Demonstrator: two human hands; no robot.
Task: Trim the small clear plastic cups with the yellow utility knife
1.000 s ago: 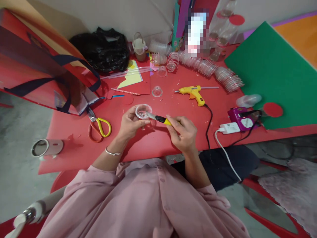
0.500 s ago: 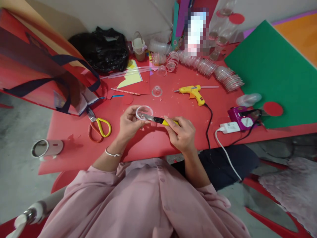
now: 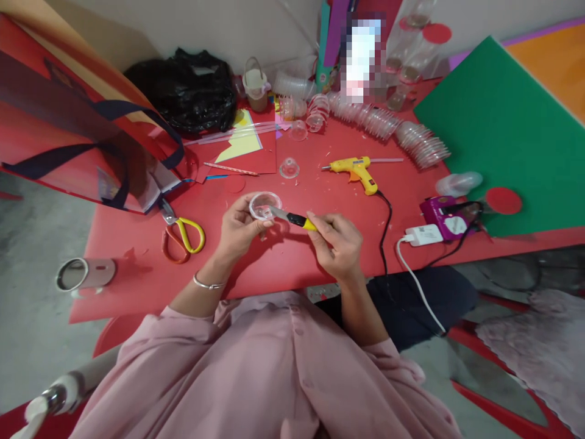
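Note:
Over the red table, my left hand (image 3: pixel 240 228) is closed on a small clear plastic cup (image 3: pixel 265 201), its open mouth turned up towards me. My right hand (image 3: pixel 337 242) grips a yellow and black utility knife (image 3: pixel 298 220). The knife's blade points left, its tip at the cup's mouth; whether it touches the plastic I cannot tell. Just beyond the cup lies a clear dome lid (image 3: pixel 289 167). A yellow glue gun (image 3: pixel 355 171) rests beyond my right hand, and scissors (image 3: pixel 183 238) with red and yellow handles lie to the left of my left hand.
A steel mug (image 3: pixel 86 274) stands by the table's left edge. Stacked clear lids (image 3: pixel 365 116) line the back. A purple power box (image 3: pixel 450 219) with a white plug and cables is at right, near a green board (image 3: pixel 498 134). A black plastic bag (image 3: pixel 183 91) sits back left.
My right hand has drawn the knife slightly to the right, so its blade reaches less far over the cup. My left hand has tilted the cup a little.

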